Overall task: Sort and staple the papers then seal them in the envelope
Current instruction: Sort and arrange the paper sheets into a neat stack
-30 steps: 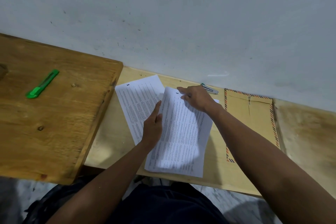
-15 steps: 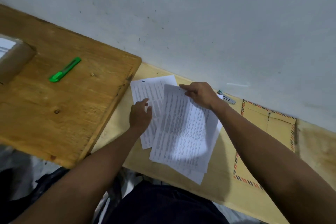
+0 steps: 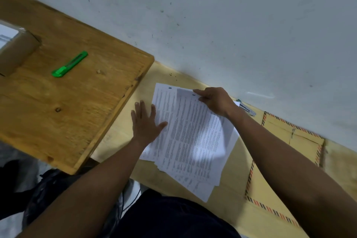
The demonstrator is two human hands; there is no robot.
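Note:
Several printed white papers (image 3: 193, 141) lie fanned on the pale yellow table (image 3: 119, 133). A sheet numbered 5 (image 3: 164, 94) sits leftmost, and a sheet marked 1 overlaps it. My left hand (image 3: 144, 121) lies flat with fingers spread on the left sheet's edge. My right hand (image 3: 214, 100) pinches the top corner of the upper sheets. The brown envelope (image 3: 280, 160) with striped border lies to the right, partly under my right arm. A metal stapler (image 3: 248, 109) peeks out behind my right wrist, near the wall.
A darker wooden table (image 3: 67, 102) stands to the left, holding a green utility knife (image 3: 69, 63) and a brown cardboard box (image 3: 15, 52) at the far left edge. A grey wall (image 3: 231, 25) runs right behind the tables. My dark-clothed lap is below.
My left hand let go of the upper sheets, slid left and flattened on the sheet numbered 5. The upper sheets settled down to the right. The view shifted left.

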